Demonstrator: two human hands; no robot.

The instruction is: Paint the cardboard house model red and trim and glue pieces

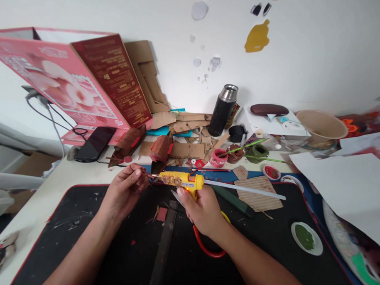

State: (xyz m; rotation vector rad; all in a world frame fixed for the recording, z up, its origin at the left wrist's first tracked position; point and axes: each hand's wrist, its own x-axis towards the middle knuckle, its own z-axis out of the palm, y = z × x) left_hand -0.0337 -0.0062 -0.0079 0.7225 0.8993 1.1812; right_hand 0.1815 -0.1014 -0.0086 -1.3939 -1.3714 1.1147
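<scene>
My right hand point(206, 207) is wrapped round the handle of a yellow hot glue gun point(179, 179), stained brown along its barrel. A long whitish glue stick point(244, 189) sticks out of its back end. The nozzle points left, toward my left hand point(126, 184), whose thumb and fingers pinch something small and brownish right at the tip; I cannot make out what it is. Under my right wrist lie scissors with a red and yellow handle point(209, 249). A small red piece of card point(161, 214) rests on the black mat point(127, 248) below the hands.
Two brown-painted cardboard pieces point(161, 148) stand behind the hands, near a phone point(95, 144) and a pink gift bag point(86, 76). Open paint jars point(219, 158) with brushes, a black thermos point(222, 112) and cardboard scraps line the back. A lid with green paint point(306, 238) lies right.
</scene>
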